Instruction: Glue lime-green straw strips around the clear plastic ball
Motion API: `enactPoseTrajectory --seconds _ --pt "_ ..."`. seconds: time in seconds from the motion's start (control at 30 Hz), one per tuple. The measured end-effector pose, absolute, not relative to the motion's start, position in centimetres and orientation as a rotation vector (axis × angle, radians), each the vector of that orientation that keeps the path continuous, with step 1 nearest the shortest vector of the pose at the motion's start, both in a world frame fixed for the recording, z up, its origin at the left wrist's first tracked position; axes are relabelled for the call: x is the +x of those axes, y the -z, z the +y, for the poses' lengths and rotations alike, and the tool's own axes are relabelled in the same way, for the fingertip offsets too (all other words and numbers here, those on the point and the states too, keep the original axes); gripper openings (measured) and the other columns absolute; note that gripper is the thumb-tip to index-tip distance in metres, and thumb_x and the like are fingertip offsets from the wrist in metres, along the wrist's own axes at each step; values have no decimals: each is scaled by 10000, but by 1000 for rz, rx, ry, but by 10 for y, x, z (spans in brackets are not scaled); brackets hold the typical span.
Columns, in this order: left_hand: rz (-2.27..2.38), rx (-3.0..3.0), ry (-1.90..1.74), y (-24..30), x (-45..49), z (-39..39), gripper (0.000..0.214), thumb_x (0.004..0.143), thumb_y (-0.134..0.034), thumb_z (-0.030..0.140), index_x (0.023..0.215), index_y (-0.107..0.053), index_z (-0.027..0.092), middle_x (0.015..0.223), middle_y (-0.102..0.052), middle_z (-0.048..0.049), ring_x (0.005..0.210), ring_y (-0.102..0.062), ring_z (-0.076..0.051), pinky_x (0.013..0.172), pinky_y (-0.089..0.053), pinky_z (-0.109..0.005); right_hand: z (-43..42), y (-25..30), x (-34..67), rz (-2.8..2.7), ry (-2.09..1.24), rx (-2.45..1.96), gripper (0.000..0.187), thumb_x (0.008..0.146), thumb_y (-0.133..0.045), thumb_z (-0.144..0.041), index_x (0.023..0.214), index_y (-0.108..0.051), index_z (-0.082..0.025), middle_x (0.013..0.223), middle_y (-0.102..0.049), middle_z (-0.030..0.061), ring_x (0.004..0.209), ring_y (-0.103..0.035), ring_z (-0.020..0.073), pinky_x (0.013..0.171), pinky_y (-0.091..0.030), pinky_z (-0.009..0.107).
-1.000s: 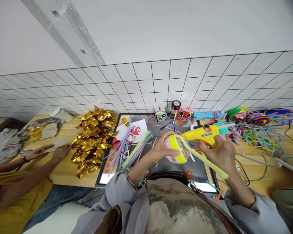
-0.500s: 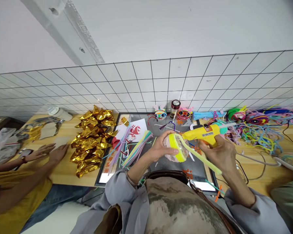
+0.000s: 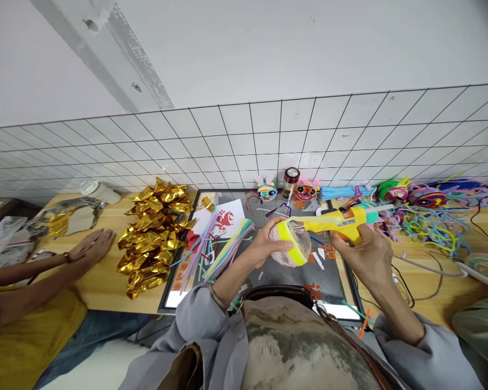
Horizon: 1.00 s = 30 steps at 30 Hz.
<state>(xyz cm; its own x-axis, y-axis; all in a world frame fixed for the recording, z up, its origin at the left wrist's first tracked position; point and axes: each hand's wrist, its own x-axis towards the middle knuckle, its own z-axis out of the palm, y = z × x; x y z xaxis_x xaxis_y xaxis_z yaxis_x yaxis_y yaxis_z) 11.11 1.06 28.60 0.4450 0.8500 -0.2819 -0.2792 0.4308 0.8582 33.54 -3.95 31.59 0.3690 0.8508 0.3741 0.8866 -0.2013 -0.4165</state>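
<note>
My left hand (image 3: 266,244) is closed round a clear rounded shell (image 3: 296,242) ringed with neon-yellow pipe cleaner (image 3: 288,245), held above the dark mat (image 3: 333,281). My right hand (image 3: 366,255) grips a yellow hot glue gun (image 3: 339,223). Its nozzle points left and sits at the top of the shell's yellow band. The loose end of the pipe cleaner now lies along the gun's barrel.
Bundled pastel pipe cleaners (image 3: 223,249) lie on the mat's left part. Gold foil pieces (image 3: 154,233) are heaped on the wooden table. Another person's hands (image 3: 93,245) rest flat at left. Small decorated masks (image 3: 267,190), a jar (image 3: 290,182) and tangled pipe cleaners (image 3: 427,216) line the back right.
The long yellow pipe-cleaner tail that hung toward my right forearm has swung up along the gun. The shell has turned a little in my left hand. The other person's hands shifted slightly.
</note>
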Motion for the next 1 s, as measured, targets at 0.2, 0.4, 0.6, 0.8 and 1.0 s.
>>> enactPoseTrajectory --seconds 0.2,0.4,0.6,0.8,1.0 --pt "797 823 -792 -282 112 10 789 441 -967 304 1156 -645 210 1085 -695 -41 999 -632 -222 912 -506 -325 -40 -314 335 -1553 105 -2092 379 780 -489 -580 640 -558 -235 462 -460 -1 471 -365 152 517 -227 291" --pt "804 831 -787 -285 111 9 808 440 -966 304 1172 -640 207 1067 -694 -36 957 -638 -207 872 -517 -310 -39 -314 336 -1579 92 -2083 484 799 -460 -682 631 -550 -237 467 -461 15 465 -372 161 517 -228 298" --pt "801 853 -784 -289 111 10 773 451 -956 311 1149 -641 210 1077 -691 -36 977 -632 -213 860 -519 -298 -39 -316 336 -1586 57 -2071 542 810 -408 -720 637 -568 -232 455 -455 22 463 -375 168 517 -230 298" --pt "787 849 -783 -289 111 9 755 448 -959 302 1128 -643 213 1052 -683 -26 923 -626 -191 831 -512 -288 -40 -314 338 -1598 34 -2076 552 815 -422 -712 664 -609 -215 506 -526 60 481 -445 196 537 -266 315" --pt "769 862 -789 -288 111 9 733 457 -959 303 1114 -649 212 1038 -685 -22 910 -624 -185 826 -511 -285 -42 -314 339 -1619 61 -2059 550 830 -422 -712 662 -603 -220 492 -520 50 480 -435 192 536 -275 313"
